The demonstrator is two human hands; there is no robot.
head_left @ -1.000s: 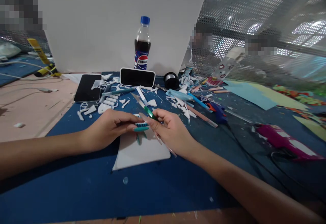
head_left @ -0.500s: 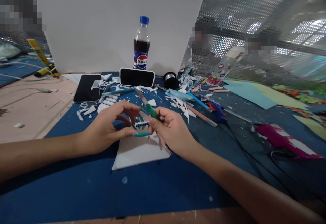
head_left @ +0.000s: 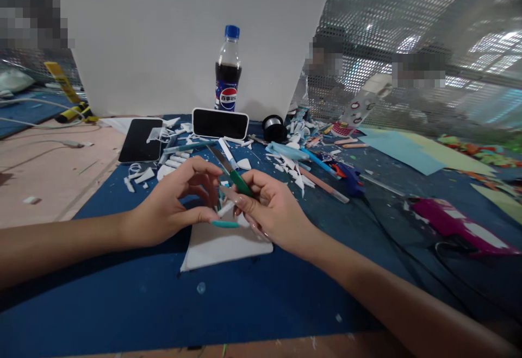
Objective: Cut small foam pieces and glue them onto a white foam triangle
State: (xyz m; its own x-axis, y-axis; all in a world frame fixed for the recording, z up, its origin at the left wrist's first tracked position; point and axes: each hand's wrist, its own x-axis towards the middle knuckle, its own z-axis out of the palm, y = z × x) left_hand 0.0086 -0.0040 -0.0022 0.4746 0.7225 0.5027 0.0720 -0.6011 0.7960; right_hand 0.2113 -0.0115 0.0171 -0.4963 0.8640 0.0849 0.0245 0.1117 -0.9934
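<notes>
My left hand (head_left: pixel 173 206) pinches a small white and teal foam piece (head_left: pixel 222 206) between thumb and fingertips, just above a white foam sheet (head_left: pixel 222 241) lying on the blue mat (head_left: pixel 134 293). My right hand (head_left: pixel 271 211) is closed around a green-handled craft knife (head_left: pixel 234 176). Its blade points up and left, away from me, beside the small piece. The two hands meet at the middle of the mat, fingertips almost touching.
White foam scraps (head_left: pixel 175 159), pens and a pink pencil (head_left: pixel 322 184) litter the mat behind my hands. Two phones (head_left: pixel 141 139) (head_left: pixel 220 123), a cola bottle (head_left: pixel 227 73) and a wire spool (head_left: pixel 273 128) stand before a white board. Coloured paper (head_left: pixel 397 149) and a pink tool (head_left: pixel 460 227) lie right.
My left hand lifted the small piece off the foam sheet and turned it on edge. My right hand tilted the knife so the blade points further up and left.
</notes>
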